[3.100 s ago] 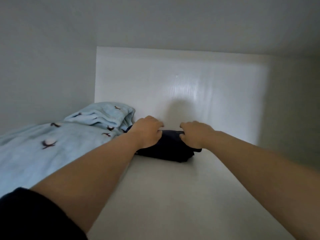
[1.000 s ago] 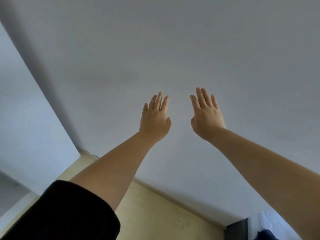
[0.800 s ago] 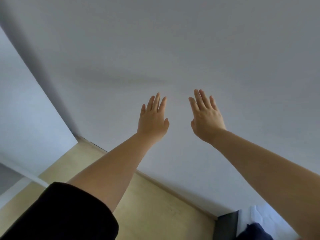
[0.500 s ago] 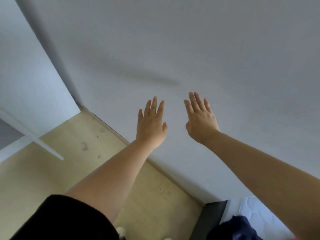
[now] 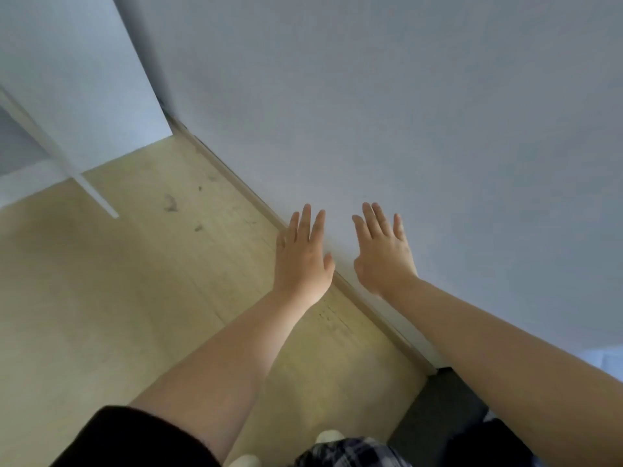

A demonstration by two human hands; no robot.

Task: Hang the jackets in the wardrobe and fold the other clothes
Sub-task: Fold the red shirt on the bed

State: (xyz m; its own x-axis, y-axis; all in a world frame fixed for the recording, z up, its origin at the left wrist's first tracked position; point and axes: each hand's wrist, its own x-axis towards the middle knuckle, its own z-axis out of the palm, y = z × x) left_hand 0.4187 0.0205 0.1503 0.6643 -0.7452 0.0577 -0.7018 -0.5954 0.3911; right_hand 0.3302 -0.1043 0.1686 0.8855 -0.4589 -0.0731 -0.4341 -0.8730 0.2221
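Pale wall (image 5: 404, 112); both hands (image 5: 340, 254) spread, empty.

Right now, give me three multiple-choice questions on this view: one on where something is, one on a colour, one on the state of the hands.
1. Where is the dark bundled garment?
A. bottom right corner
B. top left corner
C. between the hands

2. What colour is the bare floor?
A. red
B. pale yellow-beige
C. black

3. How are the left hand and right hand?
A. both gripping cloth
B. both fists
C. both open, holding nothing

Answers: 1 A, it lies under the right forearm at the frame's lower right; 2 B, the boards look light beige; 3 C, fingers are straight and spread.
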